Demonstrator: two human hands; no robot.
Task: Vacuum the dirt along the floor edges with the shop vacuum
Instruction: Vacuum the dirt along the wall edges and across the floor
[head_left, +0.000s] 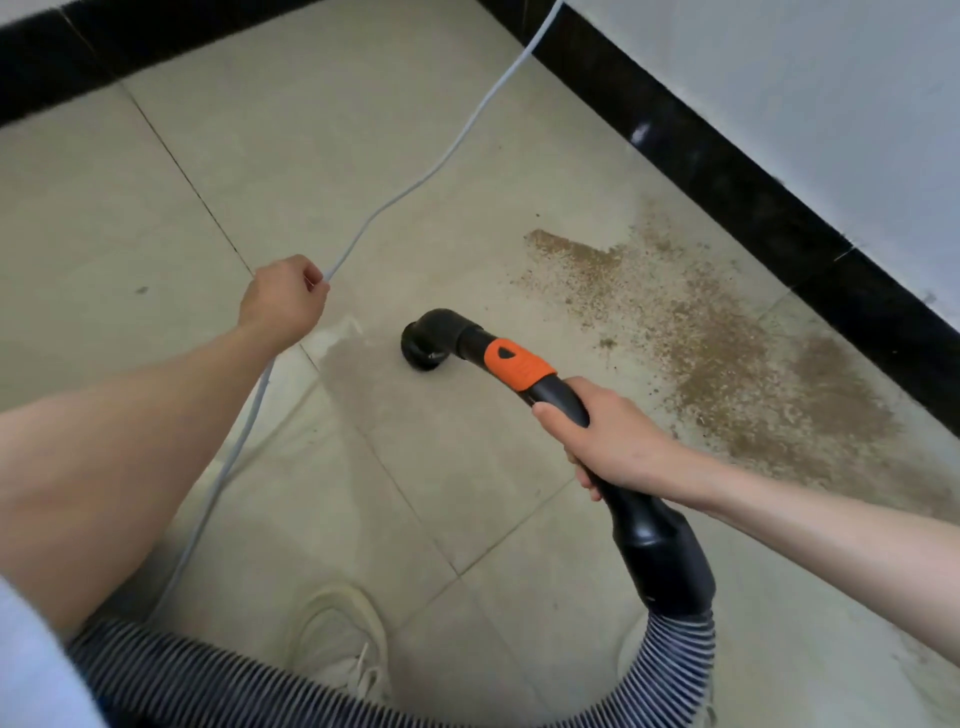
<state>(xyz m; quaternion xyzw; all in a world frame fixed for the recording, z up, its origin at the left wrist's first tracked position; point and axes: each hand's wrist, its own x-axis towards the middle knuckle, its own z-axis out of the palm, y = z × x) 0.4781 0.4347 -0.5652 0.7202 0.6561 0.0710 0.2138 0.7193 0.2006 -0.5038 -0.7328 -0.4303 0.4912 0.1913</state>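
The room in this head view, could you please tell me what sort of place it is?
Probably a bare indoor room, seen at a corner: a beige tiled floor, a black baseboard under a pale wall, and brown dirt spread beside that baseboard. Which room it is cannot be told.

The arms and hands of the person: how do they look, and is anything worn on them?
Both forearms are bare; left hand and right hand wear no gloves, rings, watch or bracelet. A pale sleeve shows only at the lower left corner, near the upper left arm.
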